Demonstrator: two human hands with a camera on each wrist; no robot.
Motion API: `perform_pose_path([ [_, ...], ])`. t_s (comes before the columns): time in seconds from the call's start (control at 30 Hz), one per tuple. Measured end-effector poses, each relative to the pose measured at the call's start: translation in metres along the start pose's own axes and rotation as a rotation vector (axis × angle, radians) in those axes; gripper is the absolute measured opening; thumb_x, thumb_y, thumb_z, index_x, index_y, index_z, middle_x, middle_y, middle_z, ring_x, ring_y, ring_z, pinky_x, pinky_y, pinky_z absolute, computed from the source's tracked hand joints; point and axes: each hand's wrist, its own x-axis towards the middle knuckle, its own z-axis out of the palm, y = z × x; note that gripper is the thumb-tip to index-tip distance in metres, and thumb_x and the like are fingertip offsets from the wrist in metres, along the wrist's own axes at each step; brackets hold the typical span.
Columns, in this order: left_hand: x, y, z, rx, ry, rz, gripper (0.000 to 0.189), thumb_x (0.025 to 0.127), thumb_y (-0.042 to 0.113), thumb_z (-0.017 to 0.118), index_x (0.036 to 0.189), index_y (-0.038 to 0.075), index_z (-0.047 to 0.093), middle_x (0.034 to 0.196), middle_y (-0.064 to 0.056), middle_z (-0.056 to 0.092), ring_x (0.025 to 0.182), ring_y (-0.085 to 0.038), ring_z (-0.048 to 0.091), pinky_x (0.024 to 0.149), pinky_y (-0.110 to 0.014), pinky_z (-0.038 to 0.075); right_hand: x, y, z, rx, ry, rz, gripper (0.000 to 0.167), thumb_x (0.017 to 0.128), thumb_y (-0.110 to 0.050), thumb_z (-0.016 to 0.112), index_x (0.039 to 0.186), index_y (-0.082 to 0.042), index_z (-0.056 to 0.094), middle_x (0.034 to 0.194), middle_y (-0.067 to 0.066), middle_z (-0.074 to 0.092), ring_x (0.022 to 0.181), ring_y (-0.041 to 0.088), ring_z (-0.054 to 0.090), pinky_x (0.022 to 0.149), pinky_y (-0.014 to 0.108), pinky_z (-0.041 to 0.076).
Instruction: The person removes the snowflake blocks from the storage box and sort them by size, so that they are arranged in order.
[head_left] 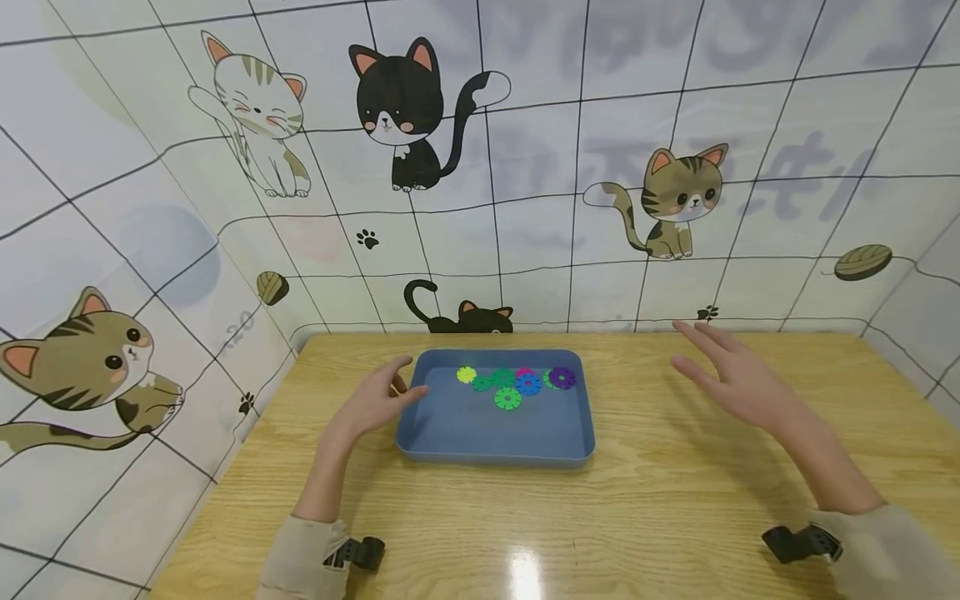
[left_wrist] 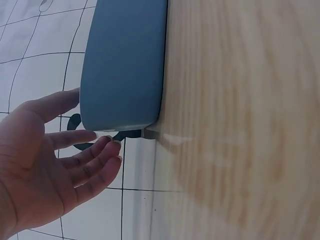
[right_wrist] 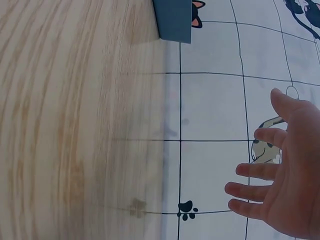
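A blue tray (head_left: 495, 437) stands on the table with several notched plastic discs inside. Among them are a yellow disc (head_left: 467, 374), a light green disc (head_left: 507, 399), a blue disc (head_left: 528, 383) and a purple disc (head_left: 562, 377). My left hand (head_left: 377, 398) is at the tray's left end, thumb over the rim and fingers loosely bent just outside it. In the left wrist view that hand (left_wrist: 60, 160) shows relaxed fingers beside the tray wall (left_wrist: 122, 65). Well right of the tray, my right hand (head_left: 738, 379) hovers over the table with fingers extended, holding nothing.
The wooden table (head_left: 480, 525) reaches back to a wall (head_left: 540, 250) covered with cat drawings and grid lines. Another wall (head_left: 150, 250) borders the left side. Each sleeve cuff carries a black strap mount, one on the left (head_left: 363, 552) and one on the right (head_left: 798, 543).
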Motion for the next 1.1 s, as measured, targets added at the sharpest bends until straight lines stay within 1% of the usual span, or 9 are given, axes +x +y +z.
perform_pose_path([
  [0.17, 0.000, -0.006, 0.001, -0.051, -0.012, 0.013, 0.064, 0.097, 0.027, 0.069, 0.147, -0.005, 0.044, 0.088, -0.007, 0.062, 0.080, -0.019, 0.057, 0.068, -0.034, 0.047, 0.005, -0.009, 0.005, 0.022, -0.012, -0.015, 0.065, 0.107, -0.039, 0.049, 0.162, -0.014, 0.025, 0.156, 0.035, 0.024, 0.137, 0.062, 0.024, 0.098, 0.080, 0.022],
  [0.4, 0.001, -0.010, 0.003, -0.099, -0.049, -0.033, 0.059, 0.098, 0.021, 0.068, 0.145, -0.007, 0.046, 0.086, -0.007, 0.061, 0.073, -0.017, 0.056, 0.068, -0.033, 0.046, 0.011, -0.025, 0.011, 0.045, -0.010, -0.042, 0.062, 0.107, -0.039, 0.047, 0.161, -0.016, 0.028, 0.157, 0.030, 0.027, 0.139, 0.058, 0.027, 0.101, 0.078, 0.024],
  [0.5, 0.001, -0.013, 0.004, -0.125, -0.060, -0.013, 0.055, 0.098, 0.017, 0.067, 0.143, -0.008, 0.047, 0.086, -0.009, 0.061, 0.070, -0.017, 0.057, 0.066, -0.033, 0.049, 0.015, -0.032, 0.013, 0.056, -0.015, -0.048, 0.061, 0.108, -0.040, 0.046, 0.161, -0.015, 0.028, 0.157, 0.030, 0.028, 0.140, 0.056, 0.027, 0.103, 0.077, 0.023],
  [0.63, 0.002, -0.017, 0.005, -0.188, -0.077, 0.003, 0.054, 0.097, 0.011, 0.068, 0.142, -0.010, 0.047, 0.087, -0.011, 0.060, 0.066, -0.020, 0.059, 0.062, -0.035, 0.052, 0.020, -0.040, 0.016, 0.084, -0.023, -0.059, 0.061, 0.108, -0.040, 0.046, 0.160, -0.015, 0.030, 0.157, 0.028, 0.030, 0.142, 0.053, 0.027, 0.106, 0.074, 0.023],
  [0.77, 0.002, -0.019, 0.006, -0.254, -0.097, -0.018, 0.057, 0.097, 0.010, 0.068, 0.144, -0.011, 0.044, 0.088, -0.012, 0.059, 0.065, -0.021, 0.059, 0.062, -0.039, 0.054, 0.025, -0.048, 0.019, 0.116, -0.035, -0.070, 0.060, 0.108, -0.040, 0.046, 0.161, -0.015, 0.030, 0.159, 0.025, 0.030, 0.143, 0.051, 0.027, 0.107, 0.073, 0.023],
  [0.8, 0.002, -0.019, 0.006, -0.265, -0.101, -0.023, 0.058, 0.097, 0.010, 0.067, 0.145, -0.011, 0.043, 0.088, -0.012, 0.059, 0.065, -0.021, 0.059, 0.063, -0.039, 0.054, 0.027, -0.050, 0.020, 0.124, -0.036, -0.073, 0.061, 0.108, -0.040, 0.046, 0.161, -0.015, 0.030, 0.159, 0.024, 0.030, 0.143, 0.050, 0.029, 0.107, 0.072, 0.023],
  [0.87, 0.002, -0.019, 0.006, -0.286, -0.107, -0.032, 0.059, 0.098, 0.010, 0.066, 0.146, -0.012, 0.041, 0.089, -0.012, 0.058, 0.066, -0.020, 0.059, 0.063, -0.038, 0.054, 0.029, -0.053, 0.023, 0.141, -0.039, -0.080, 0.060, 0.108, -0.040, 0.046, 0.160, -0.015, 0.030, 0.159, 0.022, 0.031, 0.140, 0.049, 0.034, 0.106, 0.071, 0.026],
  [1.0, 0.001, -0.020, 0.006, -0.320, -0.112, -0.029, 0.059, 0.098, 0.008, 0.065, 0.147, -0.014, 0.039, 0.089, -0.011, 0.057, 0.066, -0.020, 0.057, 0.062, -0.036, 0.053, 0.037, -0.057, 0.031, 0.164, -0.037, -0.100, 0.059, 0.108, -0.039, 0.047, 0.159, -0.014, 0.034, 0.157, 0.021, 0.036, 0.131, 0.046, 0.047, 0.099, 0.067, 0.038],
  [1.1, 0.001, -0.022, 0.007, -0.353, -0.121, -0.018, 0.059, 0.099, 0.006, 0.063, 0.147, -0.015, 0.037, 0.089, -0.011, 0.055, 0.068, -0.022, 0.056, 0.061, -0.036, 0.052, 0.042, -0.061, 0.039, 0.169, -0.038, -0.112, 0.059, 0.107, -0.040, 0.049, 0.157, -0.012, 0.037, 0.154, 0.021, 0.040, 0.128, 0.044, 0.050, 0.094, 0.063, 0.044],
])
